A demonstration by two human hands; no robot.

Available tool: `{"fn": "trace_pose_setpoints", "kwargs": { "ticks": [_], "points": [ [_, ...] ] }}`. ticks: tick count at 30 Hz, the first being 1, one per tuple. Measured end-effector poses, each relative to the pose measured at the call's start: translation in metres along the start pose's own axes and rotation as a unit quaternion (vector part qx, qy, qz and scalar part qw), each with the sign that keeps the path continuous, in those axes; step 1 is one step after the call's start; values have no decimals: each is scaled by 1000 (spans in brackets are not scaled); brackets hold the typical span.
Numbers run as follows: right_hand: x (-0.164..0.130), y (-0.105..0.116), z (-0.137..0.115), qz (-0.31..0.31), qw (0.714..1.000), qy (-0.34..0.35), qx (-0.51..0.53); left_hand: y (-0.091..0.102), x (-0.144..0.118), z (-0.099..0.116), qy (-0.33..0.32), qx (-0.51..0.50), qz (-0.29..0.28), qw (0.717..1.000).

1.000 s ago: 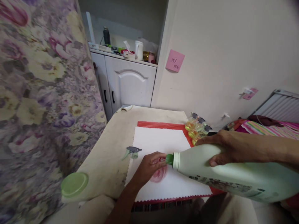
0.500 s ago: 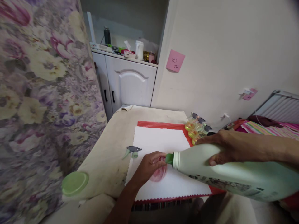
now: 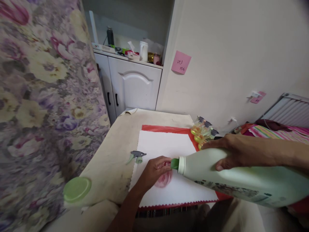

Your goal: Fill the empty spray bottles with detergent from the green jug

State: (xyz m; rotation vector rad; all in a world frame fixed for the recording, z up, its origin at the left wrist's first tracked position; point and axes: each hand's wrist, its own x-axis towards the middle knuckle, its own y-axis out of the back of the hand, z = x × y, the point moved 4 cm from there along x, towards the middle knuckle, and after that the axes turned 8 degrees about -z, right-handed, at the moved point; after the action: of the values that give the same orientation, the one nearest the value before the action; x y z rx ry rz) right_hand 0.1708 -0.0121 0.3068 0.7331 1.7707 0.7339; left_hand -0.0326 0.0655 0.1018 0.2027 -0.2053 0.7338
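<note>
Your right hand (image 3: pixel 231 151) is gripping the big jug (image 3: pixel 241 177) from above, fingers closed over its shoulder, holding it tipped nearly flat so its green spout (image 3: pixel 174 163) is meeting a small pink bottle (image 3: pixel 164 177). Your left hand (image 3: pixel 154 170) is curling around that bottle, steadying it on the white sheet (image 3: pixel 169 146). A trigger sprayer (image 3: pixel 136 156) is lying just beside the sheet, and a green cap (image 3: pixel 76 189) is sitting at the table edge (image 3: pixel 113 154).

A single head-worn camera looks forward and down from close above the worktop (image 3: pixel 113 161), its near edge at the frame's bottom, the white cupboard (image 3: pixel 134 87) and wall (image 3: pixel 229 48) straight ahead beyond.
</note>
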Motion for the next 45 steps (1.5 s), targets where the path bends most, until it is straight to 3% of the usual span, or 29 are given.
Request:
{"fn": "trace_pose_setpoints", "kwargs": {
  "ticks": [45],
  "points": [
    [2, 0, -1, 1, 1000, -5, -19, -2, -1, 1, 12, -31, 0, 999]
  ]
}}
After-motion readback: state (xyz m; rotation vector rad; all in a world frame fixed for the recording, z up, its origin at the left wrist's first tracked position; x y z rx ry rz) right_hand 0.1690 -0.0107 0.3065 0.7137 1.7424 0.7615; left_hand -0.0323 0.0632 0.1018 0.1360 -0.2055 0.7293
